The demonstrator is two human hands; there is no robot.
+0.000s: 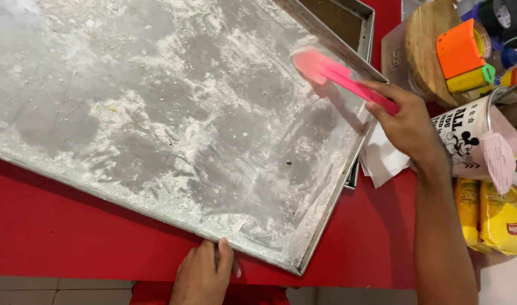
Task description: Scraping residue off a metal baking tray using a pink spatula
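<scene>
A big metal baking tray [38, 160] dusted with white flour lies tilted across a red table [72, 231]. My right hand [408, 121] grips the handle of a pink spatula [326, 68], whose blurred blade rests over the tray's right side near the rim. Down at the front, my left hand [204, 274] holds the tray's near edge with the fingers curled onto the rim.
A second, smaller metal tray [354, 22] lies under the big one at the back right. Right of it stand a round wooden board [425, 51], an orange-and-yellow tape dispenser [464, 56], a printed white mug [467, 138], white paper [382, 161] and yellow packets [490, 217].
</scene>
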